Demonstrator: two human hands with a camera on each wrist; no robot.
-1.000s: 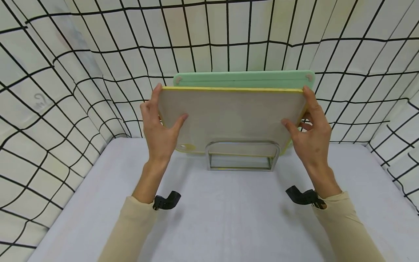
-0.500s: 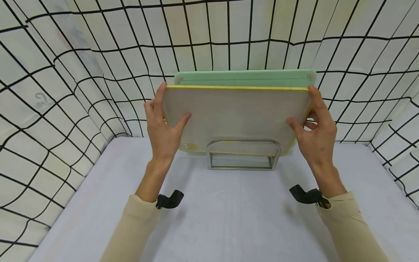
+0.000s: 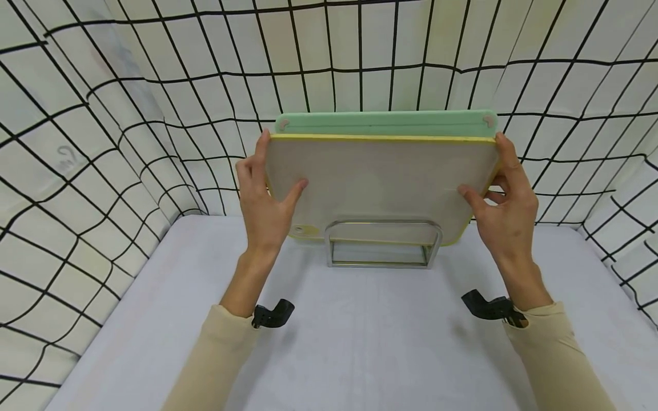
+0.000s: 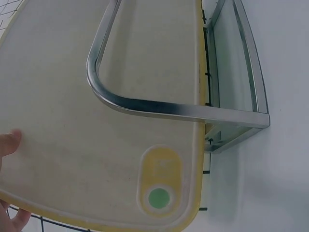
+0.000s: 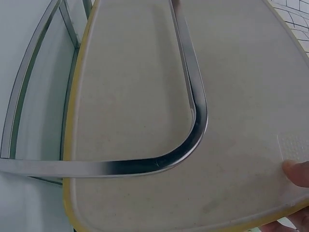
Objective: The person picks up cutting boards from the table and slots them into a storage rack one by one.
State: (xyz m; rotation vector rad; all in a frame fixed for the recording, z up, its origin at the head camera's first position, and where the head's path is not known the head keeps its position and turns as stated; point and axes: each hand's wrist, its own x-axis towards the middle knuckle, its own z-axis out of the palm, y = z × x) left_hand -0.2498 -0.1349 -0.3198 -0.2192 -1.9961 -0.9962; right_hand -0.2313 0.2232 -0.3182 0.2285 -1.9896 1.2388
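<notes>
A beige cutting board with a yellow rim (image 3: 380, 182) stands on its long edge, tilted, behind the front loop of a metal rack (image 3: 380, 265). My left hand (image 3: 264, 208) grips its left end, thumb on the near face and fingers around the edge. At the other end my right hand (image 3: 506, 214) holds it the same way. Behind it shows the top of a green cutting board (image 3: 385, 121); the rest of that one is hidden. The left wrist view shows the yellow corner hole (image 4: 161, 166) near the rack bar (image 4: 145, 107). In the right wrist view the rack bar (image 5: 130, 167) crosses the board's face.
A white-covered table (image 3: 370, 342) lies under the rack. Black wire grid walls (image 3: 103, 160) stand at the left, back and right, the back one close behind the green board. Both wrists carry a black camera mount (image 3: 275, 314).
Both hands and the yellow-rimmed board have slid steadily to the right. The rack and the green board stay in place.
</notes>
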